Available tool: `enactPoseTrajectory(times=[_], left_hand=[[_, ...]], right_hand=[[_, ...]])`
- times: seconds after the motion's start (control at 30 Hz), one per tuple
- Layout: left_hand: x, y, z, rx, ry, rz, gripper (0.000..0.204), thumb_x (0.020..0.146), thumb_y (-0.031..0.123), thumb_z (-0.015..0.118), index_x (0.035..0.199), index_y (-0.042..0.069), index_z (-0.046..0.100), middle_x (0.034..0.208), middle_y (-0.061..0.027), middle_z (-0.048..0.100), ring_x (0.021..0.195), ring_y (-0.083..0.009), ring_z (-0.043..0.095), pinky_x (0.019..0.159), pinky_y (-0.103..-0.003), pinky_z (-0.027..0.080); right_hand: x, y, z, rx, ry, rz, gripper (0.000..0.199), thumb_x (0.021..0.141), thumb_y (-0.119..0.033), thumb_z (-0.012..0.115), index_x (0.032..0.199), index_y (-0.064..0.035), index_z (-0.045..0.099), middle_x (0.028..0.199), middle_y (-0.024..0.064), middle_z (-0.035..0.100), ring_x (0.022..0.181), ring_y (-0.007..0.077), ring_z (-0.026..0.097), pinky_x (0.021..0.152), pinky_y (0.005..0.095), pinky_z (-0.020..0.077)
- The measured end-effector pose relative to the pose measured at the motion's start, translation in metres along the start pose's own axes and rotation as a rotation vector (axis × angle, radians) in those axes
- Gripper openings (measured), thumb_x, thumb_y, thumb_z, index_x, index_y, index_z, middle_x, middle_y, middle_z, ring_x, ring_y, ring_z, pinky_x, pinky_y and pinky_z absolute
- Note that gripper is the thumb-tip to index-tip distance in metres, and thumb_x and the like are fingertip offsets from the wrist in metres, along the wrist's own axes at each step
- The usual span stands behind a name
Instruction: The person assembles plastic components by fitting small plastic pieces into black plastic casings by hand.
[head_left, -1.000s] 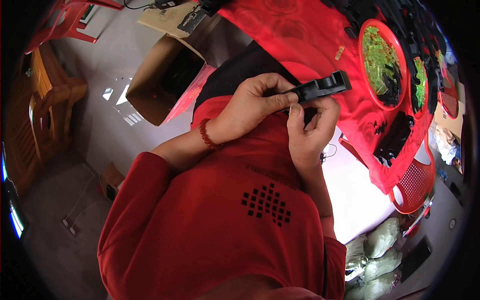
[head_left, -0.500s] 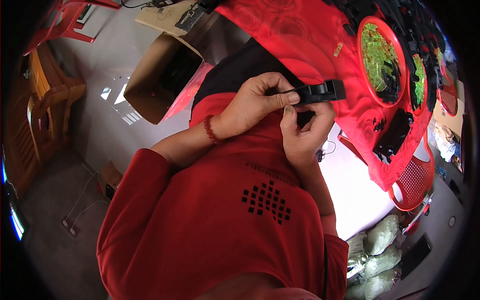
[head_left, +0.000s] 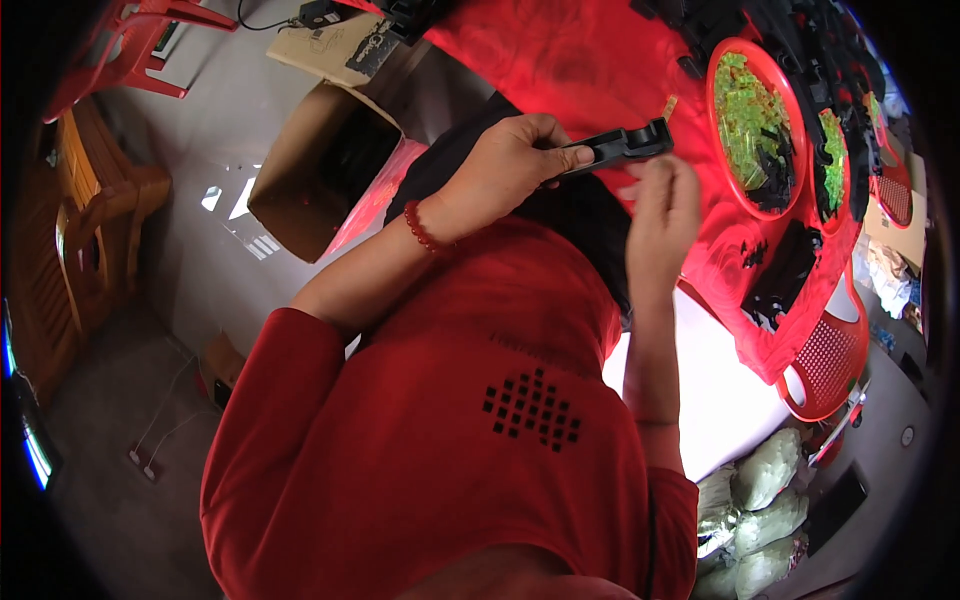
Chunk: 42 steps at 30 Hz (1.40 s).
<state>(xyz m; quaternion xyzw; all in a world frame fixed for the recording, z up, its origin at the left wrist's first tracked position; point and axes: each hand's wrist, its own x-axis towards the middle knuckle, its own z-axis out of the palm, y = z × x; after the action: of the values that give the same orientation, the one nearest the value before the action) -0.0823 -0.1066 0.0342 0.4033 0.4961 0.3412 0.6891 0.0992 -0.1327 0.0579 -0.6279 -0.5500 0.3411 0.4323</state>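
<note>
Left hand (head_left: 505, 165) fingers wrapped tight around a long black plastic part (head_left: 622, 147), held over the lap just near the red table (head_left: 560, 60). Right hand (head_left: 662, 205) just beneath the part's far end, fingers loosely curled, gripping nothing visible. Red bowl (head_left: 718, 120) of green pieces sits to the right.

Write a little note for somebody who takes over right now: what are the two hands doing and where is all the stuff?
Left hand: fingers shut on the long black plastic part, held above the red tablecloth.
Right hand: open, just under the part's end, holding nothing.
Red tray of green pieces: on the table to the right, with more black parts near it.
Done: the part is picked up.
Left: cannot tell whether anything is fitted to it.
</note>
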Motion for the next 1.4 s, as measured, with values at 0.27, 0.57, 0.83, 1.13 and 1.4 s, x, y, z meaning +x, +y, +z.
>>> enactPoseTrajectory(times=[0.27,0.57,0.83,1.13,1.4], left_hand=[[0.033,0.037,0.001,0.409,-0.046,0.260,0.016,0.092,0.014,0.066,0.101,0.001,0.064,0.073,0.0029,0.054,0.068,-0.0051,0.047,0.060,-0.022,0.040],[0.051,0.033,-0.001,0.437,-0.042,0.361,0.019,0.090,0.006,0.062,0.108,0.000,0.065,0.079,-0.0035,0.057,0.072,-0.0126,0.053,0.068,-0.028,0.045],[0.063,0.045,0.017,0.657,0.078,0.404,0.020,0.082,0.005,0.066,0.102,0.005,0.069,0.092,-0.0137,0.063,0.087,-0.0289,0.058,0.080,-0.036,0.047],[0.078,0.043,0.025,0.981,0.203,0.521,0.016,0.074,0.011,0.074,0.089,0.007,0.072,0.085,-0.0077,0.066,0.088,-0.0277,0.059,0.085,-0.037,0.044],[0.092,0.043,0.016,0.939,0.096,0.478,0.012,0.071,0.014,0.076,0.078,0.006,0.069,0.070,-0.0044,0.068,0.068,-0.0234,0.061,0.079,-0.035,0.044]], right_hand=[[0.085,0.029,-0.008,-0.680,0.153,-0.092,0.027,0.090,-0.016,0.065,0.105,0.0015,0.050,0.095,0.0222,0.063,0.082,0.0385,0.063,0.074,0.0468,0.0496],[0.099,0.036,-0.021,-0.693,0.018,-0.038,0.024,0.089,-0.015,0.064,0.104,0.0006,0.055,0.100,0.0210,0.064,0.091,0.0399,0.063,0.079,0.0466,0.0487],[0.086,0.014,-0.039,-0.061,0.188,0.053,0.017,0.095,-0.007,0.059,0.111,0.0001,0.059,0.089,0.0077,0.065,0.076,0.0116,0.062,0.064,0.0260,0.0472],[0.075,0.017,-0.018,0.122,-0.020,-0.022,0.016,0.094,-0.005,0.063,0.109,-0.0026,0.063,0.090,0.0031,0.063,0.063,0.0043,0.053,0.052,0.0184,0.0443],[0.076,0.031,-0.006,-0.064,-0.037,-0.058,0.014,0.091,-0.003,0.064,0.105,-0.0020,0.065,0.092,0.0061,0.065,0.060,0.0082,0.058,0.050,0.0218,0.0482]])
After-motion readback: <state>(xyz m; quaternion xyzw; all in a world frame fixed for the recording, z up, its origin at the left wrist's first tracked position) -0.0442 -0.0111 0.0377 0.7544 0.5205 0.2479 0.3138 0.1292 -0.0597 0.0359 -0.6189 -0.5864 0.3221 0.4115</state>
